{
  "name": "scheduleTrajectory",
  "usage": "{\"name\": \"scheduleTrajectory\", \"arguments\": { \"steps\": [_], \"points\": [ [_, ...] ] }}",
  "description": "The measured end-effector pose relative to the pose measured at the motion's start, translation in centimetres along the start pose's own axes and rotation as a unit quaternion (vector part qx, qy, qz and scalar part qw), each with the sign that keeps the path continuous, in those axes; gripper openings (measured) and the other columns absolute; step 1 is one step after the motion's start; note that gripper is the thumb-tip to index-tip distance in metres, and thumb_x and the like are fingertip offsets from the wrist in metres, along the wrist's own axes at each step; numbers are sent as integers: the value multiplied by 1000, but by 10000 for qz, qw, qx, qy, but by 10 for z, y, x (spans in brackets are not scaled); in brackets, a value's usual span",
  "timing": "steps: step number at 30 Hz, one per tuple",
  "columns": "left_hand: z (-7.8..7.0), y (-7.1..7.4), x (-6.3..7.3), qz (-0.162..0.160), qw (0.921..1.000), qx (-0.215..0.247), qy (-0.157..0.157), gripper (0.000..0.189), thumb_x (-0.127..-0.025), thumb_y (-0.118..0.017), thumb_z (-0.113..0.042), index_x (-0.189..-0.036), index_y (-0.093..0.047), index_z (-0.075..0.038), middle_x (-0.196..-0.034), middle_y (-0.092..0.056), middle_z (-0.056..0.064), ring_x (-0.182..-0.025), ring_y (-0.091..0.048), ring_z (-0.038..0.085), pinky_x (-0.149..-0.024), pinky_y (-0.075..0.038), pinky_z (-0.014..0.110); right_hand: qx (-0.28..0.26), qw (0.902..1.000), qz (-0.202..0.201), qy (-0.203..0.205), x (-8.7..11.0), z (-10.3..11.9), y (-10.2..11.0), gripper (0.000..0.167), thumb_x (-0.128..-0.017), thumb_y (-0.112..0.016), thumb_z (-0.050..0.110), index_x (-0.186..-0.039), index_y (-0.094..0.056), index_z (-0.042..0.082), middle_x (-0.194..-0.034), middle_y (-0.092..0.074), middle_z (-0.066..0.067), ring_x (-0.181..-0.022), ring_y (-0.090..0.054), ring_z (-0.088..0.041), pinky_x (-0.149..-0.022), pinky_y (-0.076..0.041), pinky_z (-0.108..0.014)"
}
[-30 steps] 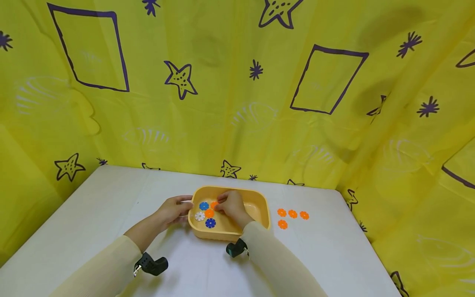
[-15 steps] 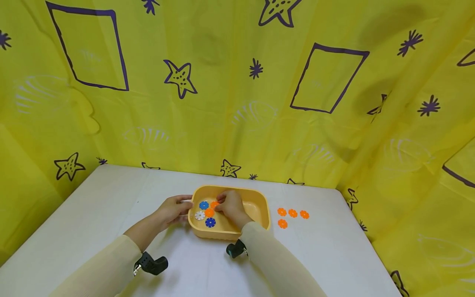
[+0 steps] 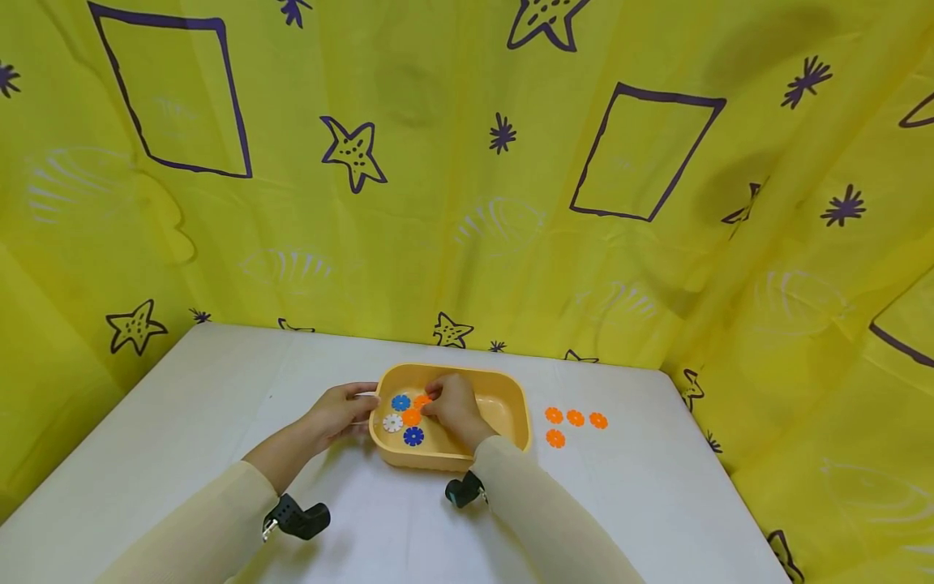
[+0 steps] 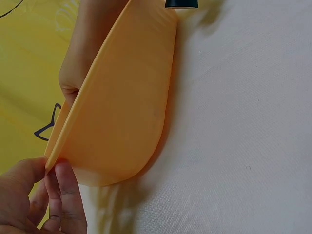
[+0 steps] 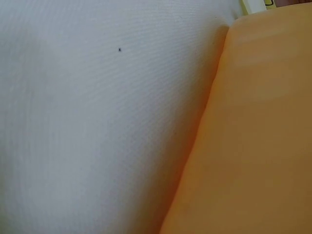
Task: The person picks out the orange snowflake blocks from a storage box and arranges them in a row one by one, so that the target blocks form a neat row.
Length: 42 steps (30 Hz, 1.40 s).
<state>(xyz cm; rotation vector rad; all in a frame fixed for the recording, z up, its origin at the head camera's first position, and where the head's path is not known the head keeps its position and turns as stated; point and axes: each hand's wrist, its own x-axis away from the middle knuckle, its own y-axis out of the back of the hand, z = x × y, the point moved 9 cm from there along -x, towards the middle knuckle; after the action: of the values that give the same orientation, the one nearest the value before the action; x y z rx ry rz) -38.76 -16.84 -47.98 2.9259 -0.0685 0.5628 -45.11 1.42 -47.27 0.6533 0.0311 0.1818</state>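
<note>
In the head view my left hand (image 3: 337, 414) grips the left end of a light orange plastic basin (image 3: 503, 385); the left wrist view has its thumb and fingers pinching the rim. Reaching inside the basin, my right hand (image 3: 456, 408) pinches an orange interlocking disc (image 3: 421, 401) between thumb and index finger, partly hidden by the fingers. Around that disc lie another orange disc (image 3: 412, 417), a light blue disc (image 3: 400, 402), a white disc (image 3: 392, 422) and a dark blue disc (image 3: 413, 435). The right wrist view catches only the basin's outer wall (image 5: 258, 126) and tablecloth.
Several orange discs (image 3: 575, 418) lie on the white tabletop (image 3: 642, 503) to the right of the basin. A yellow patterned curtain (image 3: 438, 268) encloses the table's back and sides. Each wrist wears a black camera mount (image 3: 302, 519).
</note>
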Motion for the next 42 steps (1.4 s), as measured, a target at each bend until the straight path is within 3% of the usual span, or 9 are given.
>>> {"name": "scheduleTrajectory", "arguments": {
  "steps": [11, 32, 42],
  "points": [
    [-2, 0, -1, 13, 10000, 6, -42, 50, -97, -60, -15, -144, -47, -5, -117, -64, 18, -74, -64, 14, -63, -55, 22, 240, 9997, 43, 92, 3, 4, 1, 24, -75, -81, -2, -98, -74, 0, -89, -67, -6, -81, -55, -17, -76, -53, -28],
    [-1, 0, 1, 3, 10000, -8, -18, 50, -97, -60, -15, -144, -47, -4, -115, -65, 18, -76, -64, 16, -64, -55, 22, 17, 10000, -9, 18, 5, 4, 2, 23, -74, -81, -4, -93, -72, 3, -88, -64, -5, -82, -54, -18, -79, -53, -29],
    [-2, 0, 1, 5, 10000, 24, -39, 49, -97, -60, -14, -143, -46, -3, -118, -64, 19, -79, -65, 16, -67, -56, 24, -66, 9998, -126, 169, 7, 7, 8, 21, -73, -82, -5, -89, -71, 1, -83, -64, -6, -75, -54, -16, -68, -53, -24]
  ]
}}
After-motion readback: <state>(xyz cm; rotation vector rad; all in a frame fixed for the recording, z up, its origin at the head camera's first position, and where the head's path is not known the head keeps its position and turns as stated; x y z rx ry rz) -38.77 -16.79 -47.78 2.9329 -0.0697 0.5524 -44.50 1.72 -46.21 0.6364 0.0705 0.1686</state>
